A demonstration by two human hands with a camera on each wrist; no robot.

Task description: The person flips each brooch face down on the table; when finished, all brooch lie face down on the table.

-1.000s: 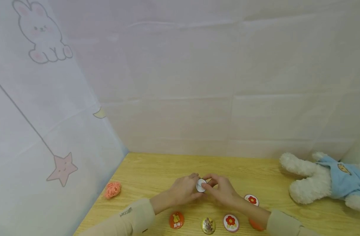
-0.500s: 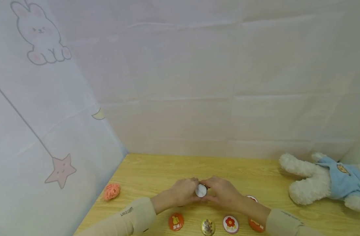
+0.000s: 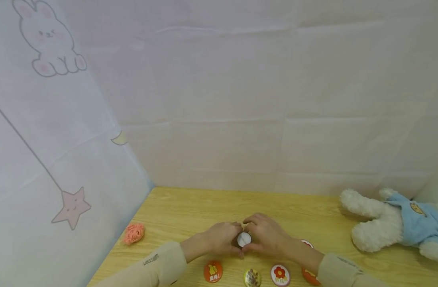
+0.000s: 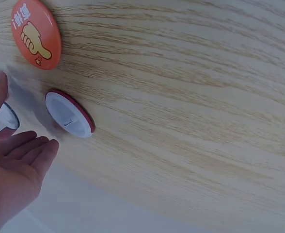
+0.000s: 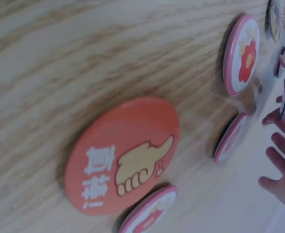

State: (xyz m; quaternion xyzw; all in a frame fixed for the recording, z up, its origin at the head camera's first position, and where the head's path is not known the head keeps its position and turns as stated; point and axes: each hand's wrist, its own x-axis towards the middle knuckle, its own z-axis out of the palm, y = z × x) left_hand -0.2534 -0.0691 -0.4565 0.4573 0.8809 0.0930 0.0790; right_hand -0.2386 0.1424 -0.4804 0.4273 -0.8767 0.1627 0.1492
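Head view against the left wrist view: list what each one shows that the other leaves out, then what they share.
Only the head view shows the plush toy in blue clothing, the coral yarn-like bundle and the rabbit drawing.

Only the left wrist view shows the face-down badge, with its red rim and the pin on its white back.

Both show the left hand, the white disc beside it, an orange thumbs-up badge and the wooden table.

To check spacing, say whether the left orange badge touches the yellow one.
Apart: the head view shows wood between the left orange badge and yellow badge.
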